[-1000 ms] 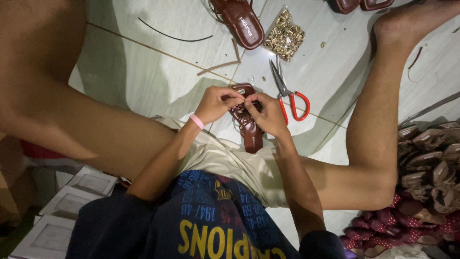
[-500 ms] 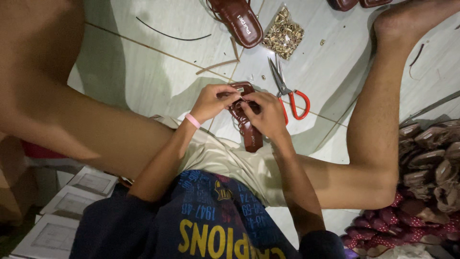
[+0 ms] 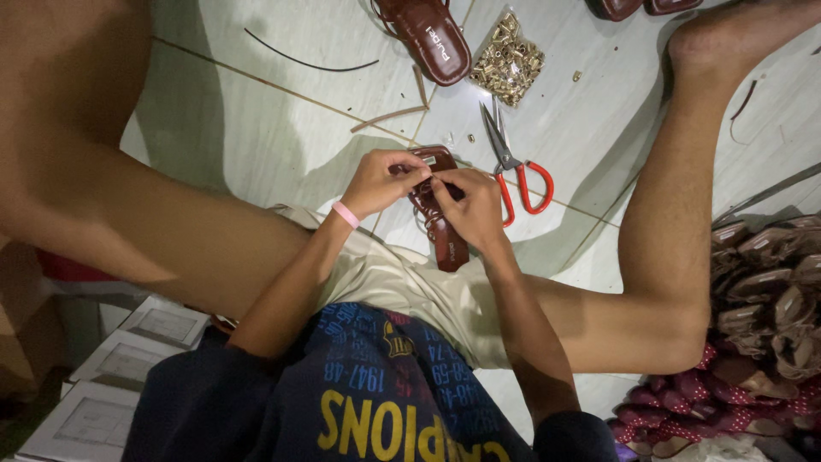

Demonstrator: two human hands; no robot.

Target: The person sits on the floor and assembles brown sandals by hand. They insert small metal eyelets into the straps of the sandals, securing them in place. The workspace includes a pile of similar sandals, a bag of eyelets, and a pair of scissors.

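- The person sits on a pale tiled floor [image 3: 256,128] with legs spread, and both hands meet over a brown sandal [image 3: 440,224] between the knees.
- The left hand [image 3: 385,181], with a pink wristband [image 3: 345,214] on its wrist, has its fingers curled shut on the top end of the sandal's strap.
- The right hand [image 3: 469,205] lies just beside it, its fingers pinched closed on the same strap from the other side; the two hands touch at the fingertips.
- The sandal's heel end pokes out below the hands, over the light shorts.
- Red-handled scissors [image 3: 516,167] lie on the floor just right of the right hand.
- A clear bag of gold-coloured metal pieces [image 3: 510,62] sits beyond the scissors, beside another brown sandal [image 3: 428,36].
- A heap of sandal parts [image 3: 770,291] lies at the right edge.
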